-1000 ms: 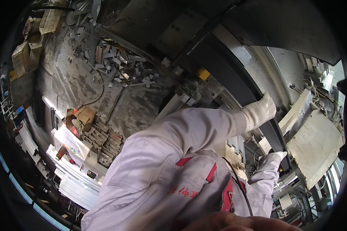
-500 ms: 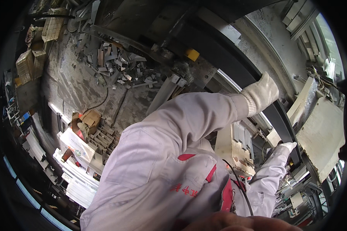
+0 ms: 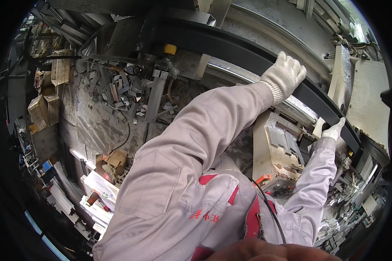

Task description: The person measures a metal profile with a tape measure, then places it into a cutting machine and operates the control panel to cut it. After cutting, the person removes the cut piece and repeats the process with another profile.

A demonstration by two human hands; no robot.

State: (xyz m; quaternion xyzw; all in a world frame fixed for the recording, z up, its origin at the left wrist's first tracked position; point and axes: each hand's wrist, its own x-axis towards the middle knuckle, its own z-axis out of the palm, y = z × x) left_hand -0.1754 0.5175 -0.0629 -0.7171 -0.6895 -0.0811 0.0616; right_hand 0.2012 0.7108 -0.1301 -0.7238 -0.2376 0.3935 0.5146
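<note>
The left hand (image 3: 285, 75) gripped the dark bar (image 3: 231, 47), which ran from far left to near right; the right hand (image 3: 335, 129) clasped it nearer its right end, presumably spaced apart for steadiness.

We classify the site as an industrial workshop, apparently for metalwork. We note a heap of metal-looking offcuts (image 3: 122, 87) on the stained floor (image 3: 85, 130). We observe pale lengths of profile (image 3: 59, 200) stacked at lower left, and a long dark bar (image 3: 244, 51) lying beside a straight rail (image 3: 292, 39). Pale crates (image 3: 40, 111) stand along the left, and an opened cardboard box (image 3: 116, 160) sits nearer the person. We record a loose cable (image 3: 127, 137) on the floor. The person's grey work jacket (image 3: 150, 182), trimmed in red, is consistent with our classification.
</note>
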